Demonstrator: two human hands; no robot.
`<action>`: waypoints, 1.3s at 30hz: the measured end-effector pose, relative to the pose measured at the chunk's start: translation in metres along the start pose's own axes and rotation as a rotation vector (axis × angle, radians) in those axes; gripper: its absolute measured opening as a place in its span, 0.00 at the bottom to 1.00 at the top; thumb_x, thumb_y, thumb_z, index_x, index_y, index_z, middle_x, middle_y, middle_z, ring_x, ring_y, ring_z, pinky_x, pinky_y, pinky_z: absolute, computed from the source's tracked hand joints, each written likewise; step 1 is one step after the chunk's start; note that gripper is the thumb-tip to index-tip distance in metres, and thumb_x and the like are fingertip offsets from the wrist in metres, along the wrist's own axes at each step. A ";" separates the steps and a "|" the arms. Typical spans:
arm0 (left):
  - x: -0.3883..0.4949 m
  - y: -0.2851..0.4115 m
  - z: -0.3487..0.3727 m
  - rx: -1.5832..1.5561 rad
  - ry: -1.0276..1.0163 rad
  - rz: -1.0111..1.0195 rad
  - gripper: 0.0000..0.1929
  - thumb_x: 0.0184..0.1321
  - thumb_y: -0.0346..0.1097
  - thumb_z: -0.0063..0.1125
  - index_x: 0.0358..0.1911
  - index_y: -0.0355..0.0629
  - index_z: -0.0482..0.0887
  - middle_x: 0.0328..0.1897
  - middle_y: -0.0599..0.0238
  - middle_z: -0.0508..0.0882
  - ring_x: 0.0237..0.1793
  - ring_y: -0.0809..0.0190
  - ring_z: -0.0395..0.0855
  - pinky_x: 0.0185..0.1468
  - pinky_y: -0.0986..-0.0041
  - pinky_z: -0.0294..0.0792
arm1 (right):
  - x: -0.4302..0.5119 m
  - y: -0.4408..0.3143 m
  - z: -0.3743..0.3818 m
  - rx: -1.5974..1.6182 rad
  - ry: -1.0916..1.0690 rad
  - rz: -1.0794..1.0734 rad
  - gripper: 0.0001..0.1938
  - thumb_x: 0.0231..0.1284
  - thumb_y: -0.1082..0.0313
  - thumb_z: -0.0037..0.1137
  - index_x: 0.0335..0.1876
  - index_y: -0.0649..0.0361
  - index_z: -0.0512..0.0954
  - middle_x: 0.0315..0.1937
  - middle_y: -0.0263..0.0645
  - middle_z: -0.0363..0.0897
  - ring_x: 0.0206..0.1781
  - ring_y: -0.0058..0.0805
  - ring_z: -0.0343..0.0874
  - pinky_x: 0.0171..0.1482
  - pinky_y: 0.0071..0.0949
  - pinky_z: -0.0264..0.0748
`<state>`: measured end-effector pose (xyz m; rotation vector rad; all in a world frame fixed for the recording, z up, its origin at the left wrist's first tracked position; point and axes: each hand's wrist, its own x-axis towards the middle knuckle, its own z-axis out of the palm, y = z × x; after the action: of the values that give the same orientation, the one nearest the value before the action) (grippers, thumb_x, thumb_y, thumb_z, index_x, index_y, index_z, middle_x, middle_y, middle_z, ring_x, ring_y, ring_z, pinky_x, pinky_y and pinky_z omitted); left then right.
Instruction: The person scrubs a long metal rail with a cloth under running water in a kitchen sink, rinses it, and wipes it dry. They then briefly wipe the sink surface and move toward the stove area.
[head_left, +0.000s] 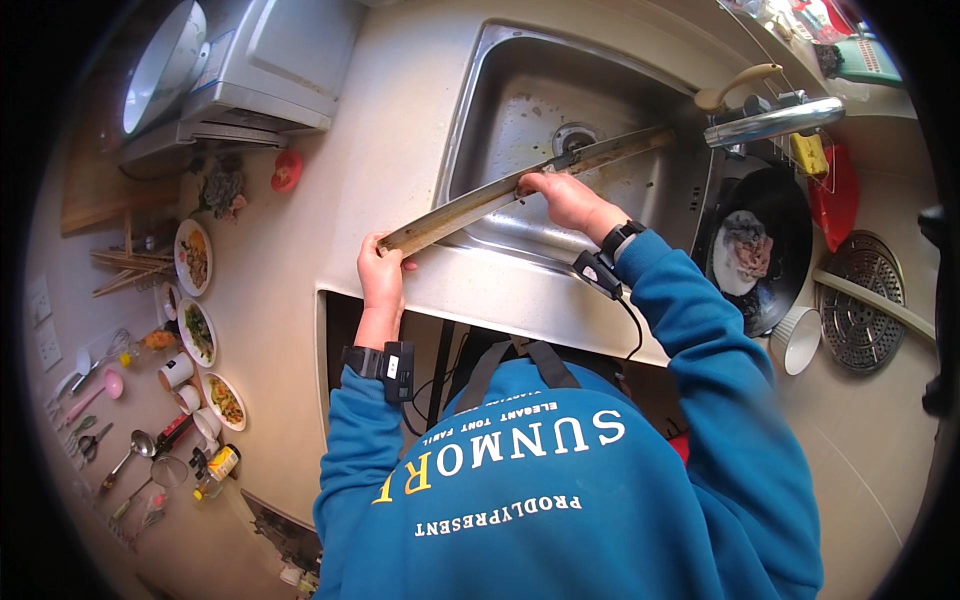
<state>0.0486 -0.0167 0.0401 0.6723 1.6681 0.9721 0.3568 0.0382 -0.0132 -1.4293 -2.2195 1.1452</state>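
A long, narrow metal trough (465, 211) stained with brown grime slants across the sink (510, 97). Its far right end reaches over the basin, past the drain (576, 138). My left hand (380, 270) grips the near left end, above the counter's front edge. Around the middle of the trough, my right hand (570, 201) is closed with its fingers curled at the edge. Something small and pale shows by those fingertips, too hidden to identify. Dark bits and water drops dot the steel basin.
A chrome faucet (776, 122) juts over the sink's right side. Beyond it are a black wok (784, 247) holding a foamy cloth (742, 251), a white ribbed cup (795, 341) and a perforated steel disc (862, 311). Plates of food (196, 332) stand at left.
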 end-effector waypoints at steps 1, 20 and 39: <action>0.002 0.001 -0.001 0.002 0.009 -0.019 0.15 0.49 0.16 0.42 0.41 0.35 0.74 0.34 0.61 0.76 0.27 0.66 0.76 0.25 0.76 0.74 | -0.002 0.001 -0.001 0.005 0.027 -0.055 0.21 0.46 0.86 0.43 0.47 0.58 0.77 0.44 0.45 0.80 0.51 0.47 0.76 0.54 0.38 0.72; 0.030 -0.042 -0.008 0.312 0.100 0.124 0.16 0.44 0.13 0.36 0.32 0.36 0.76 0.27 0.64 0.77 0.30 0.65 0.75 0.37 0.73 0.71 | 0.047 -0.163 0.046 -0.154 -0.281 0.107 0.13 0.50 0.63 0.48 0.34 0.61 0.81 0.38 0.46 0.82 0.49 0.42 0.78 0.56 0.36 0.70; 0.030 -0.039 -0.009 0.441 0.118 0.236 0.14 0.43 0.15 0.40 0.33 0.35 0.76 0.28 0.51 0.81 0.33 0.50 0.80 0.43 0.66 0.72 | 0.007 -0.082 0.017 -0.192 0.401 -0.252 0.10 0.44 0.77 0.49 0.33 0.59 0.79 0.33 0.38 0.79 0.42 0.41 0.77 0.47 0.37 0.74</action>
<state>0.0328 -0.0149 -0.0072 1.1435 1.9619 0.8214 0.2906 0.0197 0.0343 -1.2635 -2.1767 0.5226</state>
